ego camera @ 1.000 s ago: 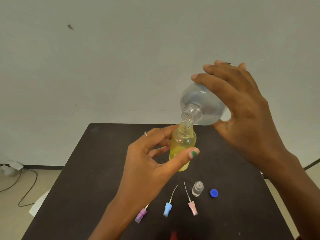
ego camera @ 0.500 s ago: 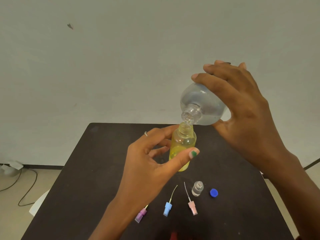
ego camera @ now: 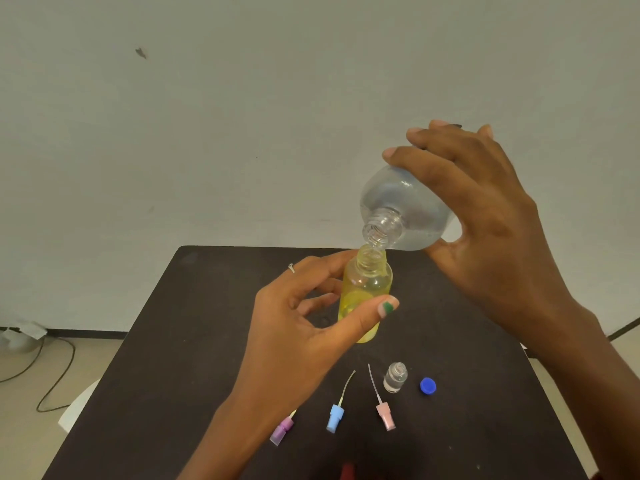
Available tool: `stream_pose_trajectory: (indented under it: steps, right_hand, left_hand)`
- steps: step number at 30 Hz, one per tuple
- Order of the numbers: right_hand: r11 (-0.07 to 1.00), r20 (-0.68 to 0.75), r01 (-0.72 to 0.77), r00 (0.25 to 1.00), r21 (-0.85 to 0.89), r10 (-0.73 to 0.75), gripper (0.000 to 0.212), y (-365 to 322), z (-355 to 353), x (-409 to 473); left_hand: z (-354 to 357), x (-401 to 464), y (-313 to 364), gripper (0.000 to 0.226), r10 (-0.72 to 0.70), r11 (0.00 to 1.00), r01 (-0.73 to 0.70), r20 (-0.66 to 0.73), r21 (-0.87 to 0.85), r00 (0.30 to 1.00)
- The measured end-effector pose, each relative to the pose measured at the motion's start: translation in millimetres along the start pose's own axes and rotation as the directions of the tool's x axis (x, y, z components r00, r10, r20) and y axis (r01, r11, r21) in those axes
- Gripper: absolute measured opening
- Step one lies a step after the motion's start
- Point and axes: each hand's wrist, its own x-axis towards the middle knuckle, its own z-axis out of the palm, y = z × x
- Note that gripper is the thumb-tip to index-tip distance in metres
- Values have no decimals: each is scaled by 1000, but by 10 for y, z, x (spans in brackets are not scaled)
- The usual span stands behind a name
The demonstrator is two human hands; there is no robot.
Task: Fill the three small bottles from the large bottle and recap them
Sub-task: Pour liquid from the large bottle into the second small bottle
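A yellow bottle [ego camera: 366,292] is being pinched between the curled fingers and thumb of the left hand [ego camera: 301,337] above the tabletop [ego camera: 194,341]. The large bottle [ego camera: 403,211] is being gripped by the right hand [ego camera: 485,216], tilted, neck touching the yellow mouth. A clear bottle [ego camera: 394,377], blue cap [ego camera: 428,386] and three sprayers are lying near.

head cam | faces forward-down | close over table [ego camera: 214,341] | edges perhaps distorted
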Motion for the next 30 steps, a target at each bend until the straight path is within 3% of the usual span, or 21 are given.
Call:
stream_pose_trajectory:
  steps: [30]
  right_hand:
    - [1000,0,8,1000,3,-8,59,-1,-6,2]
  left_hand:
    - [8,8,-2,37,5,1000,-5,3,4,1000]
